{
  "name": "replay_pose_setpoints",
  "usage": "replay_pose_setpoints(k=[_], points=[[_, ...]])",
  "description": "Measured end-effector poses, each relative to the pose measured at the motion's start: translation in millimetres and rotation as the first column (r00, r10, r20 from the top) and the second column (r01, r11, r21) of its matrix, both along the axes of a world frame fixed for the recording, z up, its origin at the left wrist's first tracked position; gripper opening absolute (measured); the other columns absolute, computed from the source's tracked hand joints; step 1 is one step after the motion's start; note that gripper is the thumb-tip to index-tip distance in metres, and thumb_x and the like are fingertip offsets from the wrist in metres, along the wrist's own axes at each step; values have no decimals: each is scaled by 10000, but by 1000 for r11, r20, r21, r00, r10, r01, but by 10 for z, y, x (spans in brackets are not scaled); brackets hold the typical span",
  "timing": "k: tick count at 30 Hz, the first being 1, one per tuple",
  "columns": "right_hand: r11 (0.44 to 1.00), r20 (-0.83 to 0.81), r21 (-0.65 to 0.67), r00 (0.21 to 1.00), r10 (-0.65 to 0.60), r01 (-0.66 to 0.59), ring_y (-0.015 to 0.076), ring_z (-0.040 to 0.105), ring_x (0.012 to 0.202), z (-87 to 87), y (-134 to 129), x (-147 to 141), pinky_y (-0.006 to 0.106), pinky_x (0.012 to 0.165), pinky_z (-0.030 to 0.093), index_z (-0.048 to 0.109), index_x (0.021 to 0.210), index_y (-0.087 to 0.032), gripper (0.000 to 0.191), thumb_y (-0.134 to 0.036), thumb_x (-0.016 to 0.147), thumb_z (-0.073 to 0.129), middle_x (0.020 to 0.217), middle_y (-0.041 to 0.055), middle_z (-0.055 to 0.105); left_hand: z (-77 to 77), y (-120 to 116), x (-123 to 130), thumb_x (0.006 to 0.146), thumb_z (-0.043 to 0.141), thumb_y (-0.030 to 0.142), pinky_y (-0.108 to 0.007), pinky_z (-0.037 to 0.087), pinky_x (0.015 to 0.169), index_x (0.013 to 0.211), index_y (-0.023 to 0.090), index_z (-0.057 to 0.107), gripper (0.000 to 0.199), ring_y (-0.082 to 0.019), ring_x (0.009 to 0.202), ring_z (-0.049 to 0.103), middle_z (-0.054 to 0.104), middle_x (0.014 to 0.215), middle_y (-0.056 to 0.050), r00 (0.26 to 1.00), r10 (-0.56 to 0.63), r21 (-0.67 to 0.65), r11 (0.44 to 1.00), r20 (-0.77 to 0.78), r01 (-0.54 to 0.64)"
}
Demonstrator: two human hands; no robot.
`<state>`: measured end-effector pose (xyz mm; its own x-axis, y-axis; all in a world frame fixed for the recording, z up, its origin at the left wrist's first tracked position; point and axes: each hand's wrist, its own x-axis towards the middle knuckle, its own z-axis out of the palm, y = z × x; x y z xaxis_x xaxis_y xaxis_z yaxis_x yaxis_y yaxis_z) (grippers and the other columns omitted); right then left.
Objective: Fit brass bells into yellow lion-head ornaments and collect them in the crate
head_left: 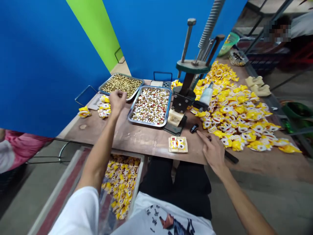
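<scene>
My left hand (117, 100) is at the near edge of a metal tray of gold beads (122, 84), its fingers pinched together; whatever may be between them is hidden. On the tabletop, my right hand (213, 149) is closed round the handle of a small hammer (194, 128), index finger stretched along it towards the dark head. Between my hands, near the table's front edge, a yellow and white plastic animal-face piece (178, 143) lies in a cream block (182, 150). A second metal tray (130, 115) holds many small white, red and gold pieces.
A hand press (182, 94) stands behind the block. Right of it are a bottle (206, 94) and a large heap of yellow pieces (234, 111). A few similar pieces (104, 111) lie at left. Below the table is a full crate (139, 169). Another person (299, 27) is at far right.
</scene>
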<state>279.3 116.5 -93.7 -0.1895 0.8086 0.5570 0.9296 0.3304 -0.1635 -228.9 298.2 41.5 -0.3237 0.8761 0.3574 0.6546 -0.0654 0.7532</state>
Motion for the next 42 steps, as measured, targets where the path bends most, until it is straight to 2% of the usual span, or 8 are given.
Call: replay_pose_setpoints(k=[3, 7, 12, 17, 22, 25, 35, 42], points=[[999, 65, 6, 997, -34, 34, 350, 657, 1111, -43, -8, -55, 509, 938, 602, 597, 1688, -345, 803, -46, 945, 533, 1222, 146, 684, 125, 579, -404, 1066, 762, 346, -347, 632, 856, 1047, 119, 720, 232, -188, 922, 713, 742, 1006, -46, 986, -29, -132, 991, -162, 7], [999, 64, 5, 997, -34, 33, 360, 641, 1108, -57, -39, -79, 526, 945, 601, 467, 1768, -372, 890, -43, 943, 528, 1227, 148, 663, 35, 913, -479, 1075, 761, 416, -428, 677, 925, 1279, 142, 735, 342, -236, 1057, 756, 757, 1229, -96, 941, -181, -303, 949, -285, 91], [999, 25, -21, 999, -30, 31, 354, 645, 1127, -88, -18, -66, 536, 976, 603, 501, 1751, -367, 861, -44, 954, 539, 1225, 147, 655, 86, 863, -443, 1019, 819, 240, -318, 621, 867, 956, 97, 732, 179, -132, 780, 660, 695, 822, 22, 920, -189, -233, 966, -342, 112], [999, -186, 3, 981, 47, -48, 357, 652, 1282, 23, -75, -117, 597, 1126, 561, 645, 1638, -349, 630, -118, 1060, 551, 1411, 150, 674, 88, 27, -135, 969, 808, 213, -284, 580, 900, 1000, 71, 719, 171, -96, 794, 625, 713, 866, 41, 940, -145, 51, 984, -308, 169], [923, -456, -124, 847, 272, -363, 335, 639, 1446, 266, -127, -334, 554, 1279, 506, 647, 1623, -352, 527, -397, 1103, 712, 1519, 109, 695, -513, -1439, 831, 978, 844, 443, -294, 649, 766, 1047, 209, 826, 245, -173, 805, 773, 840, 946, -18, 798, -577, -7, 811, -176, 585], [833, -518, -197, 777, 358, -516, 335, 649, 1452, 311, -76, -466, 555, 1282, 518, 658, 1616, -338, 569, -486, 1075, 759, 1527, 111, 706, -891, -1949, 1459, 1025, 822, 419, -314, 672, 812, 1120, 221, 830, 220, -199, 878, 808, 854, 1018, -61, 751, -659, 92, 751, 36, 654], [784, -635, -187, 682, 363, -591, 302, 671, 1448, 154, -39, -531, 504, 1261, 550, 744, 1534, -323, 473, -457, 1081, 765, 1542, 125, 697, -1280, -2089, 1985, 932, 927, 341, -348, 652, 913, 1021, 243, 897, 136, -218, 993, 799, 801, 1043, -68, 809, -504, 233, 862, 302, 450], [814, -656, -136, 667, 354, -565, 303, 714, 1371, 89, -3, -571, 482, 1198, 600, 780, 1493, -334, 447, -392, 1051, 810, 1467, 122, 731, -1508, -2440, 2719, 1033, 806, 292, -429, 622, 1073, 1117, 226, 834, 110, -236, 1175, 769, 792, 1215, -92, 904, -98, 318, 947, 415, -43]])
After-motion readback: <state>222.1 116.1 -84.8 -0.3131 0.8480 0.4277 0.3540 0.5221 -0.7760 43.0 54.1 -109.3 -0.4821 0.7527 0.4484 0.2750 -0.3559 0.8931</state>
